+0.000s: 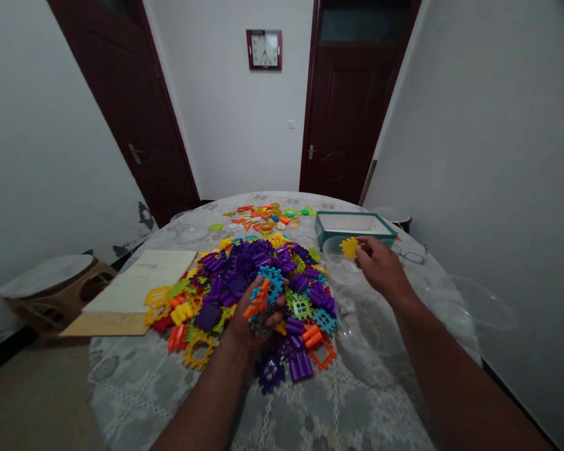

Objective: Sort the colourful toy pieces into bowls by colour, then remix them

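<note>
My left hand [251,322] is palm up over the near part of a large heap of plastic pieces [237,257], mostly purple, with yellow, orange, green and blue ones. Its fingers curl round a small cluster of blue [271,282], orange [257,299] and grey pieces. Out to the right, my right hand [378,260] pinches a yellow toothed piece [349,248] between thumb and fingers. That piece is above a clear round plastic container [341,266], in front of a green-edged box.
The green-edged white box [355,225] stands at the back right, with eyeglasses [411,255] beside it. More clear containers [369,332] lie at the right. Smaller colourful pieces [266,218] are scattered farther back. An open notebook [143,279] lies at the left edge.
</note>
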The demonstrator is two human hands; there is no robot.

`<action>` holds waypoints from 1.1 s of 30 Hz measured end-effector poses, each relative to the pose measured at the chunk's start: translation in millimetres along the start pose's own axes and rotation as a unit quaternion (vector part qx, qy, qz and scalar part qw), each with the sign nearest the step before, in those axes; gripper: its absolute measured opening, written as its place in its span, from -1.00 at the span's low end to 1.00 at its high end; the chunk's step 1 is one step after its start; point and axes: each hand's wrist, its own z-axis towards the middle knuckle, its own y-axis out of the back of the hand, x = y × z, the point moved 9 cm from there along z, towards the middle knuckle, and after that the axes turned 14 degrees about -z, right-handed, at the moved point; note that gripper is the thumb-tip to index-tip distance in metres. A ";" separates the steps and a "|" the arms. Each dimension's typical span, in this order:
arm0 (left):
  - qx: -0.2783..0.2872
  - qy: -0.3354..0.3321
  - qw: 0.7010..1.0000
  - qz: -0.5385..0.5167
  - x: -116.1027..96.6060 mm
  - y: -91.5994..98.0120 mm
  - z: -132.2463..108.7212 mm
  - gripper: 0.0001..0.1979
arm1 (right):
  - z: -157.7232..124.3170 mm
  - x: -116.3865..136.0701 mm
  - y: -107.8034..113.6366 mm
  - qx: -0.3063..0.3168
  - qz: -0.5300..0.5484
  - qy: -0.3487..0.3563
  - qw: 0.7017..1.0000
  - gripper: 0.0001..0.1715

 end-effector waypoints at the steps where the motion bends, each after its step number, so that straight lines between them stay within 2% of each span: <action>1: -0.002 -0.002 1.000 -0.005 0.5 -0.1 -0.2 -0.59 | 2.9 -6.2 -1.9 -0.002 -0.032 0.004 0.999 -0.52; 3: -0.006 -0.003 1.000 -0.015 1.5 -0.1 -0.5 -0.60 | 4.9 -17.1 -7.6 0.003 -0.066 0.009 0.998 -0.50; 6: -0.013 0.009 1.000 -0.017 4.8 2.3 0.1 -0.65 | 3.1 -29.3 -14.3 0.013 -0.060 0.010 0.998 -0.42; 10: -0.019 0.026 0.999 -0.014 9.6 5.6 1.3 -0.65 | -1.7 -25.3 -18.4 0.056 0.003 0.020 0.998 -0.44; 13: -0.016 0.045 0.999 -0.016 14.6 4.7 0.9 -0.64 | -10.9 3.2 -19.8 0.129 0.059 0.056 0.988 -0.53; 16: -0.005 0.065 0.998 -0.013 18.8 2.9 0.5 -0.64 | -29.3 50.2 -19.5 0.200 0.083 0.126 0.968 -0.57; 20: 0.010 0.093 0.996 -0.006 23.8 3.9 0.1 -0.61 | -56.5 109.4 -21.8 0.223 0.098 0.202 0.948 -0.65; 23: 0.005 0.116 0.993 -0.005 28.6 5.9 -2.0 -0.62 | -69.3 132.6 -33.4 0.224 0.126 0.206 0.944 -0.71; 27: -0.003 0.133 0.991 -0.004 32.1 5.0 -5.4 -0.64 | -74.9 133.7 -51.6 0.242 0.161 0.165 0.942 -0.84; 31: 0.008 0.142 0.990 -0.006 33.2 1.0 -7.0 -0.60 | -69.7 115.6 -58.6 0.260 0.178 0.095 0.944 -0.80; 33: 0.020 0.148 0.989 -0.008 34.5 -1.5 -7.6 -0.56 | -68.9 108.6 -61.9 0.288 0.195 0.062 0.936 -0.78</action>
